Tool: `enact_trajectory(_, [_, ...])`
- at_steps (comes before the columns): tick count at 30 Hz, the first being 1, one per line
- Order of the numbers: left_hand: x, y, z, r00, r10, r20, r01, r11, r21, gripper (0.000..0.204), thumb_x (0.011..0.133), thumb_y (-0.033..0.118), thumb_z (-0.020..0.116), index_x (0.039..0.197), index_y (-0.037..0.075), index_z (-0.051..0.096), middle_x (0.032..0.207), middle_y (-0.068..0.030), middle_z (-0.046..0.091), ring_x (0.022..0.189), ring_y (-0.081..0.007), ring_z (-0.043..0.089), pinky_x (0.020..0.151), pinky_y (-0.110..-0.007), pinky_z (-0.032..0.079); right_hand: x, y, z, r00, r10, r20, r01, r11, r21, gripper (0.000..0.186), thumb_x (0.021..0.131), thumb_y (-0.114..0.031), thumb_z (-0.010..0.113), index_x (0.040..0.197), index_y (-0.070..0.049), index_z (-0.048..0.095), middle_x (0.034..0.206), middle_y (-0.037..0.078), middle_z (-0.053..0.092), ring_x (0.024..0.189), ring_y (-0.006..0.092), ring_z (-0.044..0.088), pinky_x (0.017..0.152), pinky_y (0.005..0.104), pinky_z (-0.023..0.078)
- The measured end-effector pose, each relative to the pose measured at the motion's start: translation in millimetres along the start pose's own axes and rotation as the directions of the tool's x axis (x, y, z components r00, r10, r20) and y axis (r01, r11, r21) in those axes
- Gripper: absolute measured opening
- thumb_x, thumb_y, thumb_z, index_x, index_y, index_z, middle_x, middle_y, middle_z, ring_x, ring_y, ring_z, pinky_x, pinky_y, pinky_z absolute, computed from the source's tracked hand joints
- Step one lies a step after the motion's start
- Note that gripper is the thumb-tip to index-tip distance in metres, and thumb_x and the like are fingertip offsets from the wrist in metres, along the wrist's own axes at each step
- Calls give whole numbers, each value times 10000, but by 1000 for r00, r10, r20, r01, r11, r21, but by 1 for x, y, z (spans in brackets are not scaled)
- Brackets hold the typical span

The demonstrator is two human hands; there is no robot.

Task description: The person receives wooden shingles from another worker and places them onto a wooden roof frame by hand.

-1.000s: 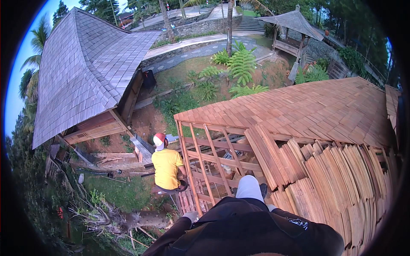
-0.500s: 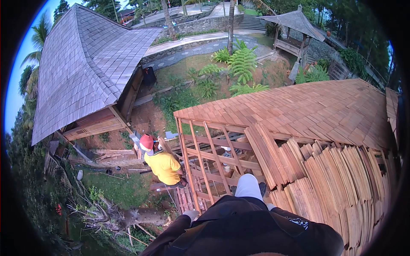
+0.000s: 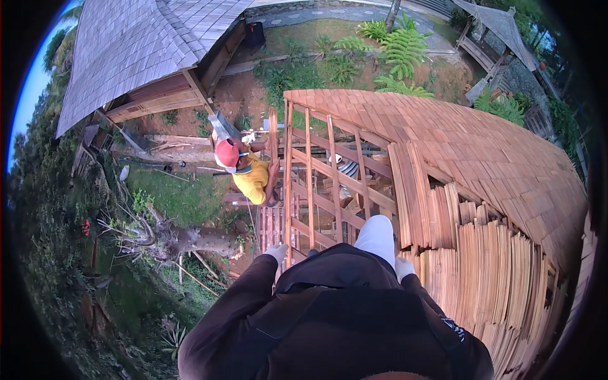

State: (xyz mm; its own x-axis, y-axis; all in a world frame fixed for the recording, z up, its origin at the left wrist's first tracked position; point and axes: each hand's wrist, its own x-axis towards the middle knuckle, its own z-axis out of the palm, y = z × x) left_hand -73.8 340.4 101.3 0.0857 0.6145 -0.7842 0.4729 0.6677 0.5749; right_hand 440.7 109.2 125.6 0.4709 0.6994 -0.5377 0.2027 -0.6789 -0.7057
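My left hand (image 3: 276, 252), in a pale glove, grips the edge batten (image 3: 288, 221) of an open wooden roof frame (image 3: 335, 190). My right hand (image 3: 403, 269), also pale-gloved, is down beside bundles of wooden shingles (image 3: 475, 278); its fingers are too hidden to make out. My leg (image 3: 373, 240) in light-coloured trousers is bent on the frame between my hands.
A co-worker (image 3: 250, 177) in yellow with a red cap handles a board (image 3: 273, 133) beside the frame. Laid shingles (image 3: 430, 120) cover the upper right roof. A grey-roofed hut (image 3: 145, 57), a gazebo (image 3: 494, 38) and a fallen trunk (image 3: 206, 244) lie around and below the drop.
My view has tilted further down, bringing more of my arms in. The co-worker has bent forward with arms reaching to the board at the frame. My hands stay at similar places on the roof.
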Motion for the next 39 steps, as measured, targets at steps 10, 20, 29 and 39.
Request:
enact_trajectory(10, [-40,40,39,946,-281,163,313,922,-226,768,952,588,488,1472,23,490,1404,-256,611,1255,-346,601,1110,-491,401,17,-179,-19,951,27,-307,174,777,606,435,1009,-139,648,1387,60,567,1096,44,670,919,110,626,834,269,525])
enact_trajectory(20, [51,127,119,926,-167,339,377,327,-867,911,970,723,445,1640,137,249,1650,-227,321,1476,-388,396,1225,-572,249,82,-165,83,954,258,151,-280,591,757,484,1029,-305,644,1387,11,562,1236,177,691,1071,284,709,968,382,560])
enact_trajectory(29, [168,169,158,993,88,82,82,-5,-997,941,865,797,586,1519,132,456,1428,-161,560,1236,-396,572,1022,-541,520,114,-160,133,957,223,187,-291,764,576,579,1031,-332,654,1436,60,523,1290,113,657,1156,178,643,1038,308,486])
enact_trajectory(39, [87,130,199,978,-52,203,202,496,-844,547,1052,584,461,1271,107,614,1105,-90,692,968,-264,689,849,-432,596,159,-149,133,932,153,329,-290,859,421,621,997,-525,602,1238,46,645,1043,108,676,987,154,643,870,293,512])
